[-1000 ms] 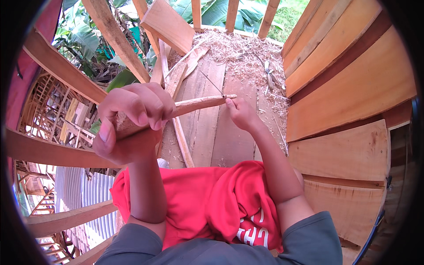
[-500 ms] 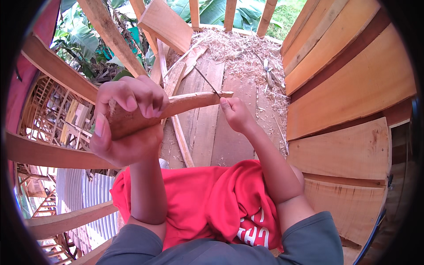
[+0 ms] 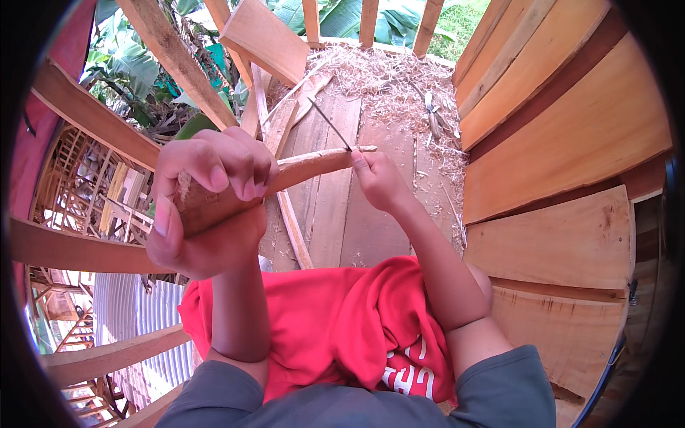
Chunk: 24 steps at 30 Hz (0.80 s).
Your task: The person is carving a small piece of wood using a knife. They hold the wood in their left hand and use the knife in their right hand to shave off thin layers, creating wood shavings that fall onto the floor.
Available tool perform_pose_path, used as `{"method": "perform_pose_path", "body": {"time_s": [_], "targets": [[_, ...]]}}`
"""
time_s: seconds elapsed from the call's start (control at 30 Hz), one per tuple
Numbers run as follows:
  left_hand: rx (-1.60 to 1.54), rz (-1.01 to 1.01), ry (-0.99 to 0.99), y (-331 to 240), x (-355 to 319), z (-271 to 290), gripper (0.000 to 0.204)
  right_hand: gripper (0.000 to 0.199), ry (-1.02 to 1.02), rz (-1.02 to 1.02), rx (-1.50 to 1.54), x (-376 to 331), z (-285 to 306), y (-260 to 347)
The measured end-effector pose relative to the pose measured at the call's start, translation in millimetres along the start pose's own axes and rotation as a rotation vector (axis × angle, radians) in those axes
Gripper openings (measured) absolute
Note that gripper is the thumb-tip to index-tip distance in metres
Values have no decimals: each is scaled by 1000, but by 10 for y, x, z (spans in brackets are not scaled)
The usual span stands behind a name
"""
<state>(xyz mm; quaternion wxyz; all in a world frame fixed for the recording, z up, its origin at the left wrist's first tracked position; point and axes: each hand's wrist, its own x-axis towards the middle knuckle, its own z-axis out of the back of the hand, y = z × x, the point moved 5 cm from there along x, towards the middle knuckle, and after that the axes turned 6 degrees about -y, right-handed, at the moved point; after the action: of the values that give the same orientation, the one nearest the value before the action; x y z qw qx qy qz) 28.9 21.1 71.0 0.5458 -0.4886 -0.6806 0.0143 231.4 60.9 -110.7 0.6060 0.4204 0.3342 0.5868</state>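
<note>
My left hand (image 3: 210,203), close to the camera, is wrapped round the thick end of a curved piece of wood (image 3: 314,167). The wood narrows and reaches rightward to a pale, rough tip by my right hand (image 3: 380,182). Closed in a pinch, my right hand grips the near end of a thin dark rod-like tool (image 3: 330,123). That tool slants away to the far left and crosses the wood's narrow tip. Its handle, if any, is hidden in my fist, so its exact kind cannot be made out.
Wood shavings (image 3: 389,82) cover the far floorboards, with a pliers-like tool (image 3: 432,118) among them. A wooden block (image 3: 265,39) and a rough stick (image 3: 283,127) stand ahead. Plank walls (image 3: 556,235) rise on the right, slatted rails (image 3: 85,246) on the left. Red cloth (image 3: 335,299) covers my lap.
The rod-like tool has slid slightly away toward the far left, and my right hand has shifted a little with it. My left hand has moved slightly rightward, still gripping the wood.
</note>
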Motion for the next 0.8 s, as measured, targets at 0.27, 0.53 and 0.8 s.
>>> {"method": "perform_pose_path", "body": {"time_s": [0.27,0.53,0.8], "targets": [[-56,0,23,2,16,69,43,42,-68,-73,-79,65,-17,-222],[-62,-1,20,6,23,58,44,41,-60,72,-62,-15,-13,-59],[-97,-9,3,10,53,110,45,41,-81,15,-196,124,36,-320]]}}
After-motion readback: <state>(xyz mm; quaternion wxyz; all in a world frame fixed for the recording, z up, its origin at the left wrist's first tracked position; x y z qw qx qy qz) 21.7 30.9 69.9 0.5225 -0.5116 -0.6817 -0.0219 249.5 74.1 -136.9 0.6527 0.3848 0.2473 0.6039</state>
